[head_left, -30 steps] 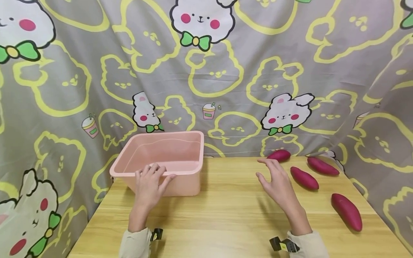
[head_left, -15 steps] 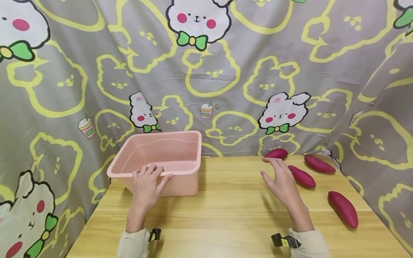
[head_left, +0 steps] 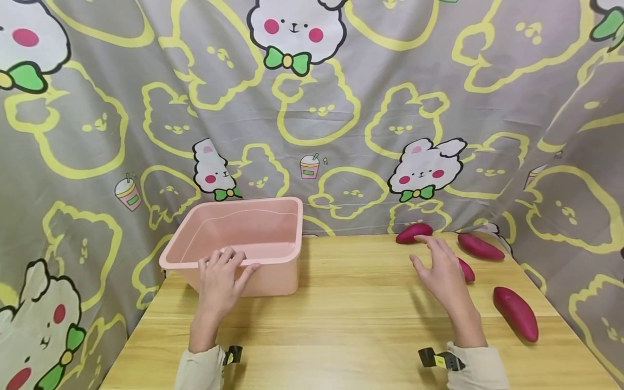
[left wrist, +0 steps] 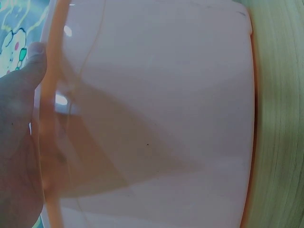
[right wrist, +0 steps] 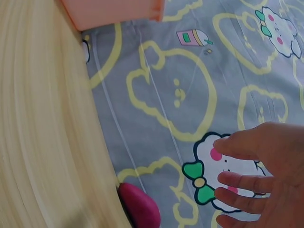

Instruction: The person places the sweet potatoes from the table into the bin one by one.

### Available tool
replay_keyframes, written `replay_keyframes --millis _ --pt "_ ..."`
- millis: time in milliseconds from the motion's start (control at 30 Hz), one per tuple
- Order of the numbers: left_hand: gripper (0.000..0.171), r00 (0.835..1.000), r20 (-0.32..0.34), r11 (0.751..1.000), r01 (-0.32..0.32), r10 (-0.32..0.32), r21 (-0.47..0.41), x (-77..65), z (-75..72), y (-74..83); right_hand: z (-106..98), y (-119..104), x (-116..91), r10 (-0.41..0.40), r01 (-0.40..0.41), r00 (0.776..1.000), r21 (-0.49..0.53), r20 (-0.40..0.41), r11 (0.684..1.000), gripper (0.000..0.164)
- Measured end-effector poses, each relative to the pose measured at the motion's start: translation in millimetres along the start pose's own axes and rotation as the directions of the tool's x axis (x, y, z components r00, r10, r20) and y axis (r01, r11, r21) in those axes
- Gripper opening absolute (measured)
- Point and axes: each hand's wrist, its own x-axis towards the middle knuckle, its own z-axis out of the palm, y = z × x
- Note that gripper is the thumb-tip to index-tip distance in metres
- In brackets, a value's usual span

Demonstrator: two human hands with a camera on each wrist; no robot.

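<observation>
My left hand [head_left: 219,284] holds the near rim of a pink plastic bin [head_left: 278,279], fingers hooked over the edge. In the left wrist view, the thumb of that hand [left wrist: 19,123] lies along the rim. My right hand [head_left: 443,276] hovers over the table with fingers spread and nothing in it. It partly covers a purple sweet potato [head_left: 468,271] in the head view. Just past its fingertips lies another sweet potato [head_left: 411,233], by the back edge. The right wrist view shows a sweet potato [right wrist: 141,206] at the table's edge.
Two further sweet potatoes, one at the back right [head_left: 480,247] and one nearer the front [head_left: 515,314], rest on the wooden table [head_left: 341,325]. A grey curtain [head_left: 341,124] with cartoon rabbits hangs close behind the table and along both sides.
My right hand has moved to the right, from beside the sweet potatoes to over one of them. My left hand stays on the bin's rim. The head view has shifted slightly.
</observation>
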Motion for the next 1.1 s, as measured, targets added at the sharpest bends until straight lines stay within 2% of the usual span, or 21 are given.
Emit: replay_keyframes --millis 600,1100 --pt "0.033 1.000 -0.017 1.000 -0.012 0.011 -0.011 -0.3 0.1 0.0 -23 32 -2 0.017 -0.018 0.997 -0.006 -0.076 1.000 0.046" --pt "0.035 1.000 -0.019 1.000 -0.010 0.009 -0.004 -0.1 0.4 -0.8 -44 56 -8 0.123 -0.123 0.992 0.000 -0.037 0.992 0.045"
